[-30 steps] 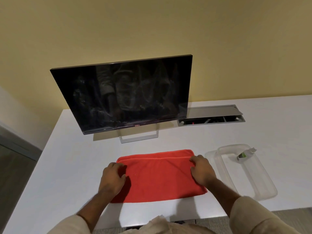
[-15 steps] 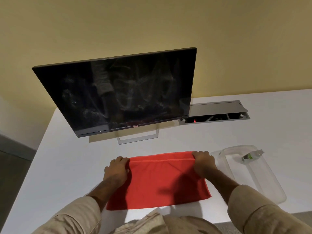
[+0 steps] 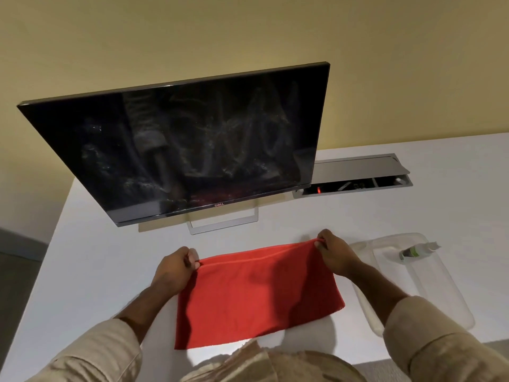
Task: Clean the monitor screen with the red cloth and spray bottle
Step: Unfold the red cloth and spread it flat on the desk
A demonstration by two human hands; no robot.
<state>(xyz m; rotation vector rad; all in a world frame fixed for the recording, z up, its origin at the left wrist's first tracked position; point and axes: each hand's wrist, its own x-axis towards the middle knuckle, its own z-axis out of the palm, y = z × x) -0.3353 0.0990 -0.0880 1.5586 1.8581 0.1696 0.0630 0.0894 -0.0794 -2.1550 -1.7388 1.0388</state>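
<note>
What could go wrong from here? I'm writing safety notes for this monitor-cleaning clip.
Both the left hand and right hand pinch the red cloth, so neither is free for the spray bottle lying in the clear tray. The monitor is smeared; pressing hard might rock it on its thin stand.

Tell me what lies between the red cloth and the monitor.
In the head view, only bare white table separates the red cloth from the monitor, apart from the monitor's silver stand under the screen.
</note>
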